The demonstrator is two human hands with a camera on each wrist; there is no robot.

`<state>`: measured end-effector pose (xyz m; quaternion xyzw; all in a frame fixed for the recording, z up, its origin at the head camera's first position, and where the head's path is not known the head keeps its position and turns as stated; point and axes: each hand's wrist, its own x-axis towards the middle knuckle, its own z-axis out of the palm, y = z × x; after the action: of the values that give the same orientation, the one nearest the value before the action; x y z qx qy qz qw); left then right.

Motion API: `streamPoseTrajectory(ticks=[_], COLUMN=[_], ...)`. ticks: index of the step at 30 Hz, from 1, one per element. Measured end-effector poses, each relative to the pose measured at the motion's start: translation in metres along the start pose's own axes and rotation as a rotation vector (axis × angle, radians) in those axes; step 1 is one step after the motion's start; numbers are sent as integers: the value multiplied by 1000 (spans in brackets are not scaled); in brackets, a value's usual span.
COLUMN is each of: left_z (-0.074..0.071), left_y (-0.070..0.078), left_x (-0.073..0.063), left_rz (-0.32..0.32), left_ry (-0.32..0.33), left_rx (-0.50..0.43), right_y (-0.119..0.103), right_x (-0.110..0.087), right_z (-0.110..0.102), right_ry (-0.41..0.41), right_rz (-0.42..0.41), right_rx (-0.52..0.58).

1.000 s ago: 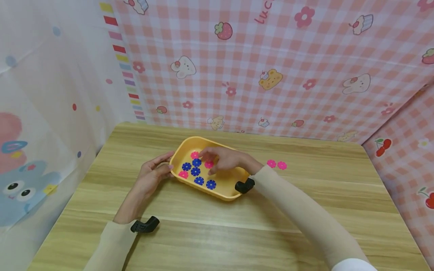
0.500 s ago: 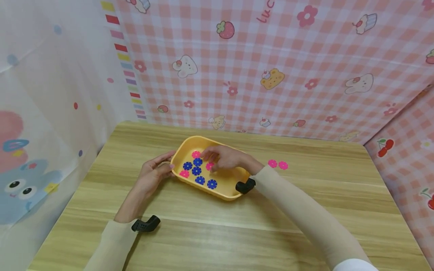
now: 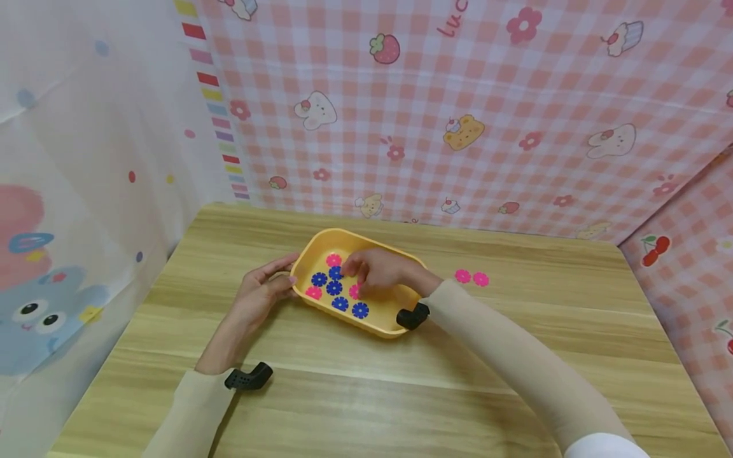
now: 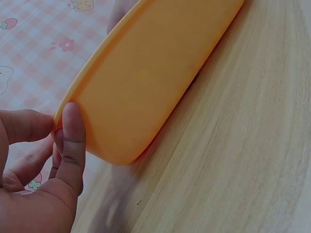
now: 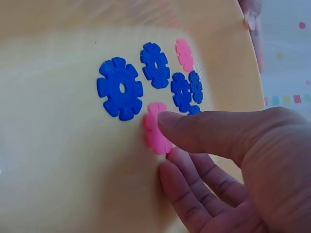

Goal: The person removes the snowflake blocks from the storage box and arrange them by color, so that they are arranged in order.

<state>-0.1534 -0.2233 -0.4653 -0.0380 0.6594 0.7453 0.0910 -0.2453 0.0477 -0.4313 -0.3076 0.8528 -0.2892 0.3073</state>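
Note:
A yellow plastic tray (image 3: 389, 332) sits on the wooden table, with pink and blue notched building discs inside. My left hand (image 3: 260, 292) holds the tray's left end; in the left wrist view its thumb (image 4: 73, 128) lies against the outer wall and a finger meets the rim. Inside the tray is my right hand (image 3: 380, 270), its thumb on a pink disc (image 5: 156, 133) and its other fingers curled beneath; it appears to pinch that disc. Several blue discs (image 5: 120, 88) lie just beyond, along with another pink disc (image 5: 184, 55). Part of the pinched disc is hidden.
Two pink discs (image 3: 472, 278) lie on the table (image 3: 366, 394) to the right of the tray. A checked cloth (image 3: 355, 127) hangs behind the table, and a white cloth (image 3: 114, 127) hangs at the left.
The right thumb and fingers have closed in on the pink disc, which has shifted slightly toward the near side of the tray. The left hand keeps its hold; the head view has drifted slightly.

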Motion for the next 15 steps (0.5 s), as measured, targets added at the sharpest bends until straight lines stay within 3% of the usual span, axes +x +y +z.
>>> streamPoseTrajectory(ticks=[15], left_z=[1], left_y=[-1], left_x=[0], left_rz=[-3], left_ry=[8], left_rx=[-2], right_y=[1], right_x=[3], right_z=[3], right_ry=[-10], right_rz=[68], right_rx=[-101])
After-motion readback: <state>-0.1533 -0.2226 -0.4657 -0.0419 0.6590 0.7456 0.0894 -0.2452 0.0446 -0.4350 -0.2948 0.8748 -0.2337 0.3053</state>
